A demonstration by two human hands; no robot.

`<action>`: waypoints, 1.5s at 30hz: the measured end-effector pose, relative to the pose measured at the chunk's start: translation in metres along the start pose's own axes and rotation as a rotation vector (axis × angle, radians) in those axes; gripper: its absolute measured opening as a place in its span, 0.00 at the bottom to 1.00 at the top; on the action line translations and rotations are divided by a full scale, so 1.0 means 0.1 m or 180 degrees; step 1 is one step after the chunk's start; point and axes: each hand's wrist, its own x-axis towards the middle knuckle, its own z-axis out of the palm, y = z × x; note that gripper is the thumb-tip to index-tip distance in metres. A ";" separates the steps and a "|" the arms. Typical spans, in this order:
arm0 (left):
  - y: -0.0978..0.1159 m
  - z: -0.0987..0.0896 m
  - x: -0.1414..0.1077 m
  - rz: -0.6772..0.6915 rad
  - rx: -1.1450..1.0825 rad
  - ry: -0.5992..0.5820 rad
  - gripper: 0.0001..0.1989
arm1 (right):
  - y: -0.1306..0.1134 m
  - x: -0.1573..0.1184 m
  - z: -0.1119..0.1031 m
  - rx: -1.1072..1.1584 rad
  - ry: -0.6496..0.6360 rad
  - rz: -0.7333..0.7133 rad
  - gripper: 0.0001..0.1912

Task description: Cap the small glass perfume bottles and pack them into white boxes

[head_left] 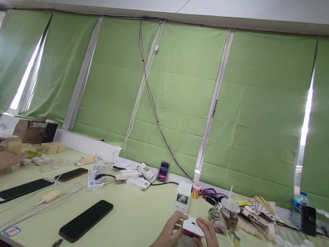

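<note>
A small white box (188, 244) with a dark red part under its raised white flap sits low at the front of the table. My left hand (169, 235) grips the box's left side, fingers curled at its top edge. On the other side my right hand (210, 246) holds it, thumb at the front and fingers along the flap. What is inside the box cannot be made out. Just behind it stands a taller white box (182, 197) with a plant picture, apart from my hands.
Phones (86, 221) and white cables lie to the left, near a power strip (94, 182). A lidded cup with a straw (230, 209), a jar (217, 220) and gold-coloured rolls (236, 242) stand right. Another person's hands (3, 159) work at far left.
</note>
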 end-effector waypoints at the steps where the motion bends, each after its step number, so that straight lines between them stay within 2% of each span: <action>1: 0.00 0.01 0.00 0.0023 0.0049 0.0007 0.15 | 0.05 0.00 0.00 -0.0094 0.0008 -0.0035 0.18; 6: 0.02 0.03 0.04 0.0273 0.0394 0.0137 0.11 | 0.18 -0.04 0.04 -0.0684 0.0534 -0.0424 0.16; 11: 0.07 0.04 0.00 0.0669 0.0924 0.0173 0.08 | 0.12 -0.05 0.03 -0.1173 0.0457 -0.0972 0.14; 16: 0.11 0.04 -0.04 0.0676 0.1060 0.0131 0.02 | 0.09 -0.05 0.03 -0.1282 0.0564 -0.0899 0.14; 20: 0.07 0.05 -0.05 0.0735 0.1168 0.0106 0.06 | 0.10 -0.04 0.04 -0.1387 0.0536 -0.0887 0.18; 24: 0.02 0.05 -0.06 0.0791 0.1251 0.0216 0.06 | 0.06 -0.03 0.04 -0.1281 0.0560 -0.0937 0.14; 29: 0.06 0.06 -0.07 0.0863 0.1244 0.0228 0.07 | 0.04 -0.04 0.02 -0.1142 0.0602 -0.0894 0.12; 36: 0.11 0.08 -0.07 0.0743 0.0959 0.0265 0.07 | 0.12 -0.08 -0.01 -0.1352 0.0392 -0.1163 0.19; 40: 0.14 0.05 -0.10 0.0792 0.0931 0.0113 0.04 | 0.07 -0.08 -0.01 -0.1259 0.0394 -0.1082 0.18; 45: 0.16 0.02 -0.14 0.0967 0.1230 -0.0027 0.05 | -0.02 -0.09 -0.01 -0.1185 0.0508 -0.0988 0.17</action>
